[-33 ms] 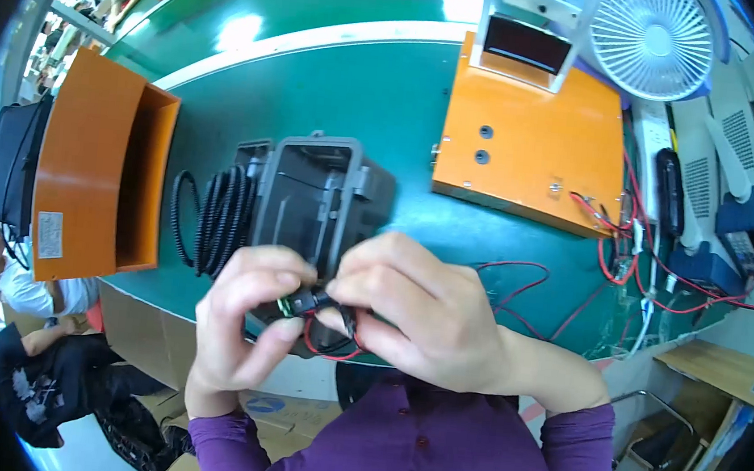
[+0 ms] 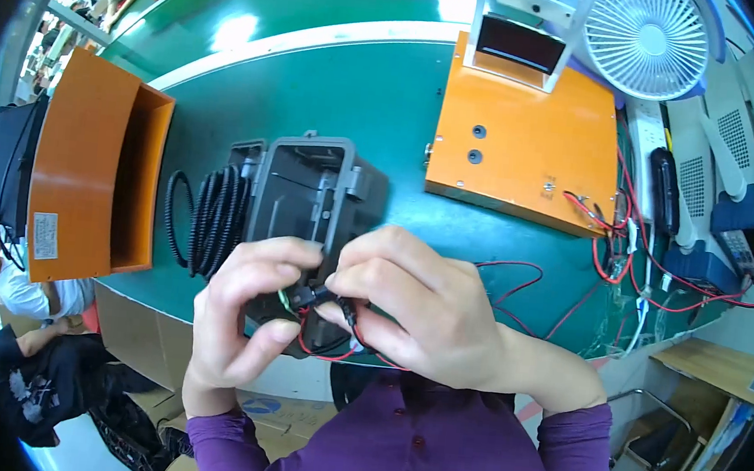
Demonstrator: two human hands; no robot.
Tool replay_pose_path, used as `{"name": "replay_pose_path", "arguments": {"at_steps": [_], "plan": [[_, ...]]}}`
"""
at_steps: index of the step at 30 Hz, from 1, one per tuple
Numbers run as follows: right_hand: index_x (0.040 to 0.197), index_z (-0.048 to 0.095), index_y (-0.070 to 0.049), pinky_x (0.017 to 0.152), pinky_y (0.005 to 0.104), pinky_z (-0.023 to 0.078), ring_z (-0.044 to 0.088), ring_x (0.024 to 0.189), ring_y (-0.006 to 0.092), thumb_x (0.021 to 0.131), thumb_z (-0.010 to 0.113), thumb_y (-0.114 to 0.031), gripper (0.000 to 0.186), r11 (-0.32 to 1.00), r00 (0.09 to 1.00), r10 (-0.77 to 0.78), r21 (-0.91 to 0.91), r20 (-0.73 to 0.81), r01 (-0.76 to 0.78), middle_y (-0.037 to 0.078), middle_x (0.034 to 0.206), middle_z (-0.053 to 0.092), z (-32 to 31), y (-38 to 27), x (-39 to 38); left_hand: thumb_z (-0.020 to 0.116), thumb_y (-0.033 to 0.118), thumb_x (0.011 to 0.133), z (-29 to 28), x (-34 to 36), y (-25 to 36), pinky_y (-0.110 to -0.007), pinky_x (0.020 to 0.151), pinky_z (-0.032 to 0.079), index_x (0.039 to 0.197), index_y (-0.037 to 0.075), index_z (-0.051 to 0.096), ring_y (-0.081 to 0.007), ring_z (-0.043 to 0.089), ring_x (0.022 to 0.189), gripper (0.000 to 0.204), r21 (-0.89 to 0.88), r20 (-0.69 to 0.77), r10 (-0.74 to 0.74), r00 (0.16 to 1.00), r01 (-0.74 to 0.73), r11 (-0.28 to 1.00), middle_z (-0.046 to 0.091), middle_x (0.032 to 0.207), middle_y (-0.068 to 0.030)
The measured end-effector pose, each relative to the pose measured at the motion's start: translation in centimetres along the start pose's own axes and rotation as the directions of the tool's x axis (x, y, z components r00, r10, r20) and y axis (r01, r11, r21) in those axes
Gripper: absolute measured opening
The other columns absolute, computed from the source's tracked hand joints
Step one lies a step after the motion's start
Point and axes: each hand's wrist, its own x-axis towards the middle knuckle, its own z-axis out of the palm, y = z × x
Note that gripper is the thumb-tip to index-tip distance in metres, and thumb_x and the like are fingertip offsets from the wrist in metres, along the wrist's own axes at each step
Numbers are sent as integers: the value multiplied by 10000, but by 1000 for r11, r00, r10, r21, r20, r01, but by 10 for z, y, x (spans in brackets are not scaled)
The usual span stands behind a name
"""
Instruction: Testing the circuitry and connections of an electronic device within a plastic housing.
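Note:
My right hand (image 2: 419, 315) is closed in a pinch on a small black cable connector (image 2: 307, 298), with thin red and black wires looping below it. A bit of green shows at the connector's left end. My left hand (image 2: 245, 314) curves around that end, its thumb apart from the connector and a gap between thumb and fingers. Just beyond both hands stands an open grey plastic case (image 2: 295, 192), its lower part hidden by them. Left of the case lies a coiled black cable (image 2: 217, 221).
An orange metal box (image 2: 520, 140) with red and black wires sits at the right, a display in a white frame (image 2: 519, 46) on it. A white fan (image 2: 650, 40) and blue-and-grey devices (image 2: 728, 221) stand beyond. An open orange housing (image 2: 86, 174) is at left. People sit farther left.
My left thumb has moved down, away from the connector, and the left-hand grip has loosened. My right hand keeps its pinch. The whole view has shifted slightly.

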Motion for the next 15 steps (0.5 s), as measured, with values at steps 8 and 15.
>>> {"name": "replay_pose_path", "arguments": {"at_steps": [8,15], "plan": [[942,587,-30,715,325,494,592,881,254,714,679,-57,248,885,985,84,-466,151,-4,94,1008,548,-47,0,7,485,158,926,-1,18,-10,-306,812,517,1164,-58,493,-235,645,935,321,-347,154,-308,939,343,873,646,1001,-178],[946,634,-8,783,250,410,540,935,167,776,628,-32,172,703,845,520,-499,-124,-506,81,1033,555,-161,42,-43,541,289,876,18,29,-1,-383,682,559,1032,-86,475,-330,664,771,412,-418,-5,-448,894,405,813,609,893,-327]]}}
